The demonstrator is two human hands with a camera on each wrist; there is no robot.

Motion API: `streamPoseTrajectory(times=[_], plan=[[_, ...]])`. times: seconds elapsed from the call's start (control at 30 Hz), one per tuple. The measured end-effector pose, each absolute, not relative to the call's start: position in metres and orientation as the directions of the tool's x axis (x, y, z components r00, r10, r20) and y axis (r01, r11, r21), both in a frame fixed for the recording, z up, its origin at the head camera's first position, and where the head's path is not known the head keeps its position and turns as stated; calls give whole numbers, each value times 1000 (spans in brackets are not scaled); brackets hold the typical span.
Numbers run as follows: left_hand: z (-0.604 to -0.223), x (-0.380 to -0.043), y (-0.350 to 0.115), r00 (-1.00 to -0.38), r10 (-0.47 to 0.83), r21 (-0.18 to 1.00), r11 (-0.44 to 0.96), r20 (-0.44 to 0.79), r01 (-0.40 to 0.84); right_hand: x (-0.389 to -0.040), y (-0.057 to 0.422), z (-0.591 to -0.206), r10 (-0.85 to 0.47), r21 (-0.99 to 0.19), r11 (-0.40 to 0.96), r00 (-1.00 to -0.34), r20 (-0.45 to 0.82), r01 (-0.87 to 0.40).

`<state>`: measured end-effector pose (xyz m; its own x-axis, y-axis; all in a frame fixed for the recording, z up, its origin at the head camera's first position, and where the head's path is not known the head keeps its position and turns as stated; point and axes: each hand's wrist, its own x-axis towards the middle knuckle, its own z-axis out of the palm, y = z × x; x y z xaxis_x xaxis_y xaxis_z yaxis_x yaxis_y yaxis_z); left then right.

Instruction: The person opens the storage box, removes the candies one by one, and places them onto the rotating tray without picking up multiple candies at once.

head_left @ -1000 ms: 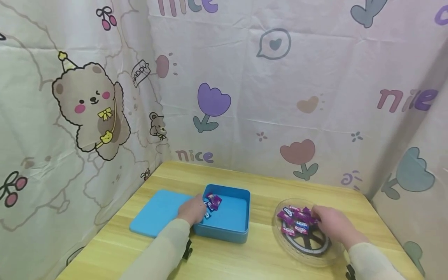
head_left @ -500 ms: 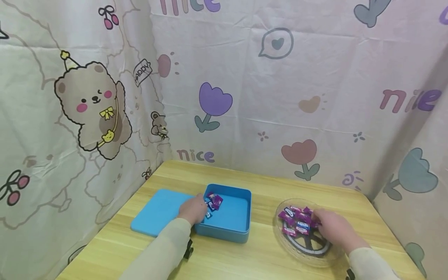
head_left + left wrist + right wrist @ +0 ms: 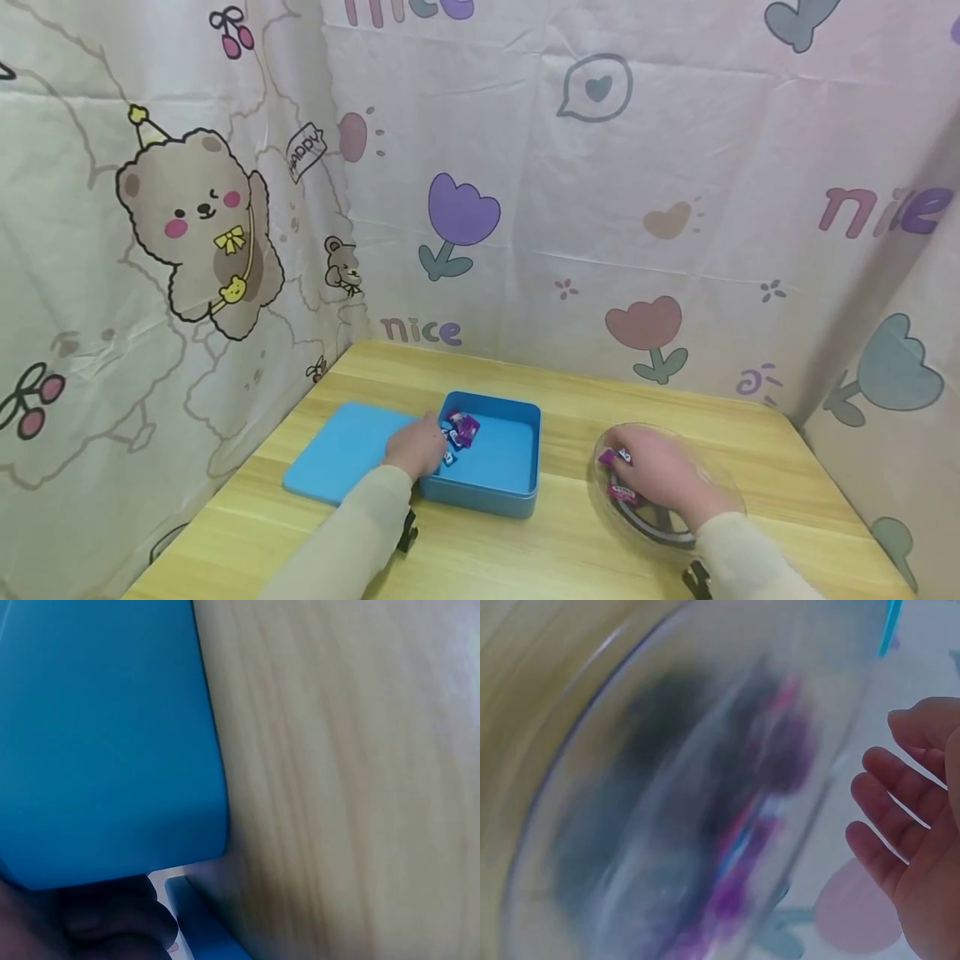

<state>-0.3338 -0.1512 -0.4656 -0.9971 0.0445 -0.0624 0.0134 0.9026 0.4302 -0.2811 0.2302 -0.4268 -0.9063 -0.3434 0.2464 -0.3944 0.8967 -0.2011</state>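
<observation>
My left hand (image 3: pixel 416 447) holds the left wall of an open blue box (image 3: pixel 480 500), its thumb at the rim. Several small wrapped candies (image 3: pixel 467 431), purple and dark blue, lie in the box's left part. In the left wrist view, fingers (image 3: pixel 120 919) bend against the box's side (image 3: pixel 105 750). My right hand (image 3: pixel 660 471) hovers over a clear round bowl (image 3: pixel 726 483), covering much of it. More wrapped candies (image 3: pixel 622 493) show at the bowl's left. In the right wrist view the right hand's fingers (image 3: pixel 900 799) are loosely bent, with nothing visible between them.
A flat light-blue lid (image 3: pixel 337 454) lies on the wooden table (image 3: pixel 555 550) left of the box, partly behind the left hand. Printed curtains (image 3: pixel 525 167) hang along the table's back and sides. A black wheel-like pattern (image 3: pixel 663 521) shows in the bowl.
My right hand has moved left from the bowl's right side to over its candies, hiding most of them. The left hand stays at the box; the view has shifted slightly.
</observation>
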Motion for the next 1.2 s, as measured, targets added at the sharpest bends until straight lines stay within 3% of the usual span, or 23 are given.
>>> streamPoseTrajectory(times=[0.5, 0.97, 1.2], plan=[[-465, -333, -150, -997, 41, 421, 907, -71, 8, -296, 137, -432, -470, -219, 813, -830, 300, -540], [-462, -333, -154, -997, 27, 433, 901, -70, -6, -318, 49, -441, -619, -203, 767, -785, 12, -608], [-464, -331, -148, -998, 34, 391, 920, -54, 10, -324, 57, -439, -633, -161, 774, -754, -174, -613]])
